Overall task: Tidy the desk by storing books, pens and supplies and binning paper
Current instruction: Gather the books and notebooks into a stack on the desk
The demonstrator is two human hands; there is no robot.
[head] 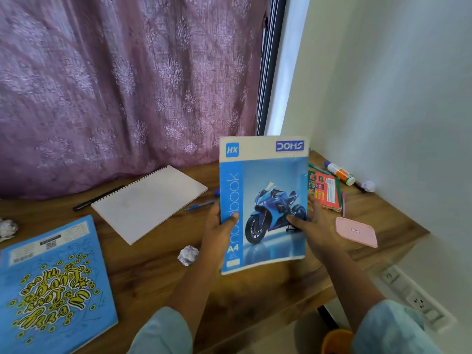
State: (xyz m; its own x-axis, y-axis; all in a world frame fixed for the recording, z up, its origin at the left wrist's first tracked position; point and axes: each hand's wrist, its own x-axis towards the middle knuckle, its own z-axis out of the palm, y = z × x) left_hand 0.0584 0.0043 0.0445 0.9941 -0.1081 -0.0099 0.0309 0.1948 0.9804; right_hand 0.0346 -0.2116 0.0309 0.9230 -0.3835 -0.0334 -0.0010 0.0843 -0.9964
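The notebook [265, 190] is held upright above the desk [153, 272], clear of clutter, likely for storing; left grip [217, 226] clamps its spine edge, thumb on cover; right grip [311, 226] clamps the opposite edge.

red book [325, 190] — partly behind notebook [265, 200]

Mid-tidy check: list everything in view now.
motorbike notebook: one, blue, held above desk
lettered notebook: one, blue-yellow, front left
spiral pad: one, white, back centre
black pen: one, left of pad
blue pen: one, right of pad
paper balls: three, white, scattered
red book: one, back right
glue stick: one, white-orange, back right
pink case: one, right edge
desk: one, brown
left grip: one hand, holds notebook's left edge
right grip: one hand, holds notebook's right edge
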